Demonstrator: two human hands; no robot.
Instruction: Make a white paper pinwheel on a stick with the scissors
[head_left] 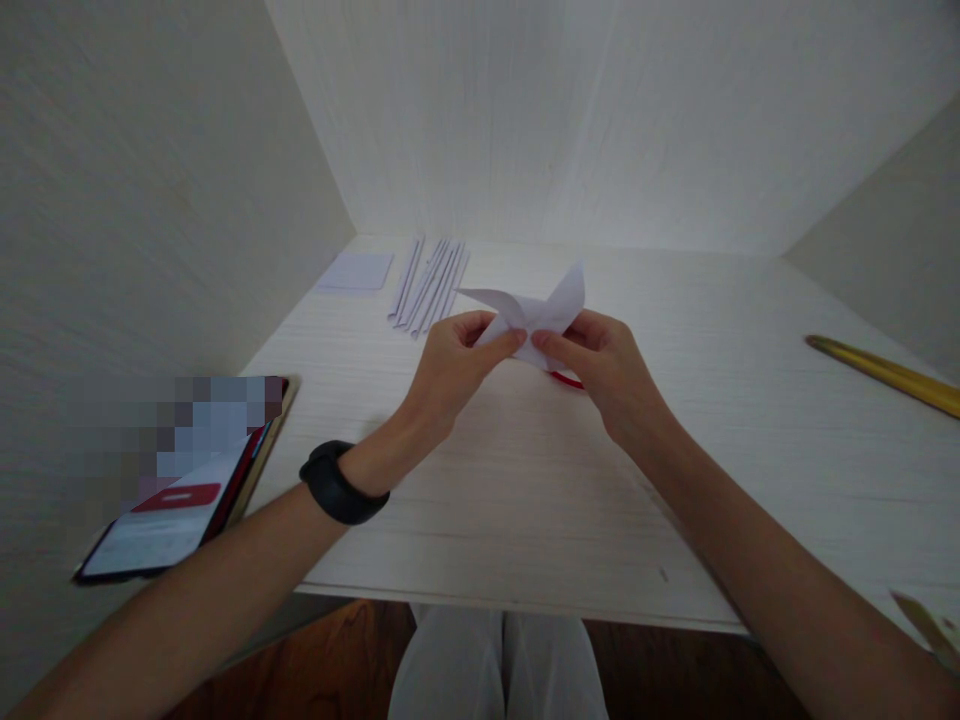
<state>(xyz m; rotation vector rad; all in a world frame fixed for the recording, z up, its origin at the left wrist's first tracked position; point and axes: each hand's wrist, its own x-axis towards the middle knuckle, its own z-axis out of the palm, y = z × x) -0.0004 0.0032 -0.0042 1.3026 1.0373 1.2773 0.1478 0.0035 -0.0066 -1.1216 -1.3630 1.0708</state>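
Bare forearms (720,515) cross the pale table (495,500); my left hand (456,365) and right hand (613,370) have thumbs (566,350) and fingers (472,322) clamped on folded white paper (538,312).

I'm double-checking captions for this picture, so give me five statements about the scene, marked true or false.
1. The left hand and right hand both hold the white paper. True.
2. The black wristband is on the right wrist. False: it is on the left.
3. The folded strips lie beyond the left hand. True.
4. The lit screen is right of both hands. False: it is to their left.
5. The long yellow item touches the right hand. False: it lies apart, farther right.
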